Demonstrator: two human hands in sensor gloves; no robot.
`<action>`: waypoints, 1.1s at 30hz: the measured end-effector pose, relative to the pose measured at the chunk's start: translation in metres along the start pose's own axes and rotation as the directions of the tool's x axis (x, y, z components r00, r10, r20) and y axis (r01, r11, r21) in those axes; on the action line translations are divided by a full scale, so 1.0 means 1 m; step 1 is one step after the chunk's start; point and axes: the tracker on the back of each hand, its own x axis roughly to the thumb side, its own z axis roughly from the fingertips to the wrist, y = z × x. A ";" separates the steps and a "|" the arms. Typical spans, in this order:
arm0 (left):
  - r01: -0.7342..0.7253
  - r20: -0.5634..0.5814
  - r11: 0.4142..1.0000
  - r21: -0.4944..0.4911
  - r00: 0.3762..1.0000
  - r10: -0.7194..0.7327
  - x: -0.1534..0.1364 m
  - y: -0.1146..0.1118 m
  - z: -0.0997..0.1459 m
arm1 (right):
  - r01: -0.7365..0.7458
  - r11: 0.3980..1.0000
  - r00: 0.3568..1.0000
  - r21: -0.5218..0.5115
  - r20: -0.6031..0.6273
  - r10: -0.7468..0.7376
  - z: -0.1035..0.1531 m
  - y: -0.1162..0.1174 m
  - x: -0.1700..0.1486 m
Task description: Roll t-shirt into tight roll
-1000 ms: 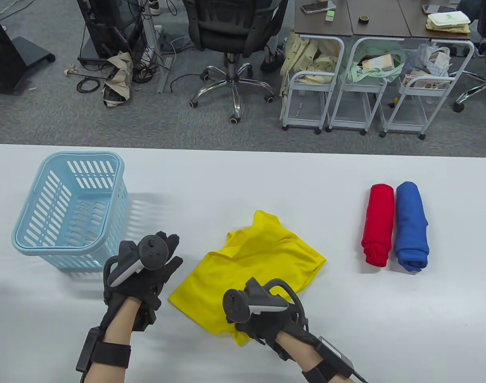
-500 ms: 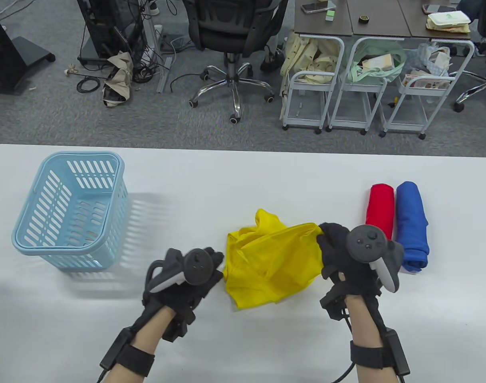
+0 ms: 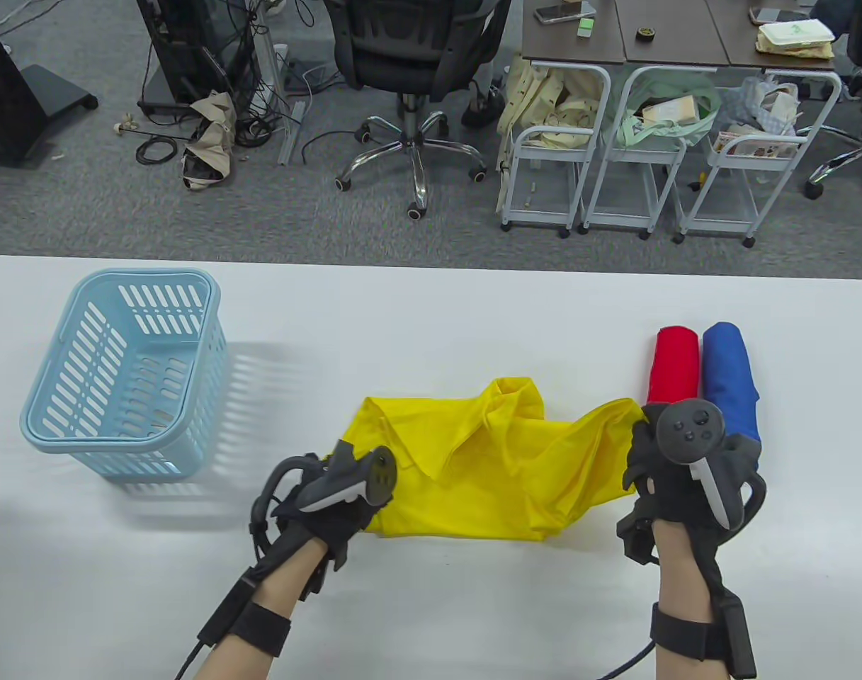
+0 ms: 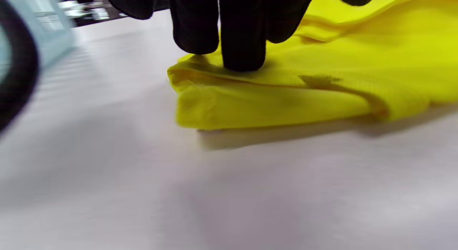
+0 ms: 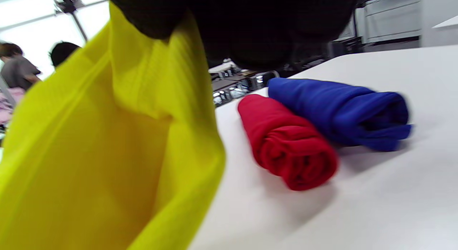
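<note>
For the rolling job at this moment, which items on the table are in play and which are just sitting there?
In play:
- yellow t-shirt, spread between the hands
- left hand, fingers pressing its left edge down
- right hand, gripping its raised right end

Just sitting there:
- red rolled shirt
- blue rolled shirt
- light blue basket

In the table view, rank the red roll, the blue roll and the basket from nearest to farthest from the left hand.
From the left hand:
1. Basket, just to its left and slightly farther up the table.
2. Red roll, far to its right, past the yellow shirt.
3. Blue roll, touching the red roll's far right side, half hidden by the right hand.
</note>
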 end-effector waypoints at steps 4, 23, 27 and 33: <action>0.022 -0.141 0.999 0.041 0.990 -0.016 -0.026 0.003 0.004 | -0.209 0.957 0.973 0.203 -0.051 0.224 0.001 0.002 0.001; -0.184 0.010 0.961 -0.207 0.982 0.190 -0.013 -0.037 -0.036 | -0.533 0.751 0.846 0.390 0.283 0.453 0.003 0.111 0.027; -0.145 -0.016 0.982 -0.118 0.989 0.144 -0.015 -0.029 -0.028 | -0.518 0.757 0.855 0.397 0.220 0.470 0.007 0.098 0.026; -0.184 -0.061 0.981 -0.068 0.982 0.180 0.007 -0.018 -0.015 | -0.417 0.853 0.813 0.314 0.549 0.195 0.029 0.101 0.062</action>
